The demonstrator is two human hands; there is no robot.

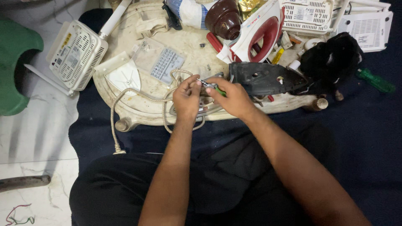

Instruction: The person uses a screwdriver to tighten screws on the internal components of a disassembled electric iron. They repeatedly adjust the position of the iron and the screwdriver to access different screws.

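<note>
Working a small screwdriver on an opened clothes iron, on a low round table.

I judge a fastening step: over the iron's metal soleplate, my right hand closes on the green-handled screwdriver, my left hand pinches its tip; next calls for steady pressure. The black iron body lies just beside. No container is visible.

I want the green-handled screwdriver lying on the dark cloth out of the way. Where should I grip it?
Grip the green screwdriver around its ribbed handle, coming from above on the right. It lies flat and alone on the dark cloth, handle fully exposed, clear of the black bundle.
</note>
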